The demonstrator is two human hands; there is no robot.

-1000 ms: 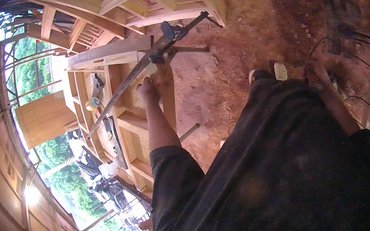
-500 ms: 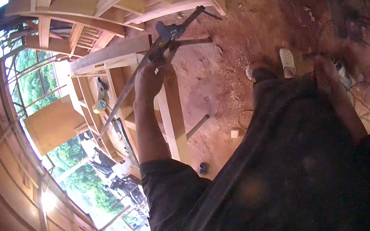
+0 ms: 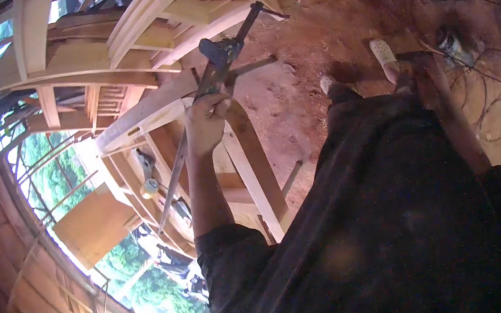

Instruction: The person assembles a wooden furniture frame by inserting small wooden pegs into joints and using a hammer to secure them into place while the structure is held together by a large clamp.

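My left hand (image 3: 209, 122) is closed around the bar of a long dark metal bar clamp (image 3: 221, 54). The clamp's head and screw end point up and to the right. Its bar slants down to the left, over a pale wooden frame (image 3: 251, 169) that stands beside my left arm. Whether the bar rests on the frame I cannot tell. Low at my right side hangs my right hand (image 3: 429, 83), dim and blurred, its fingers not readable.
Several wooden frames (image 3: 180, 34) stand at the far left. A roll of tape (image 3: 149, 188) and a dark grey tool (image 3: 146, 161) lie on the wooden structure at left. Loose cable (image 3: 483, 112) coils on the reddish floor (image 3: 334, 21) at right, near my light clogs (image 3: 382, 51).
My left hand and the clamp have shifted slightly left, with the hand lower in the picture. The view has turned, and the wooden frame now leans toward the lower right.
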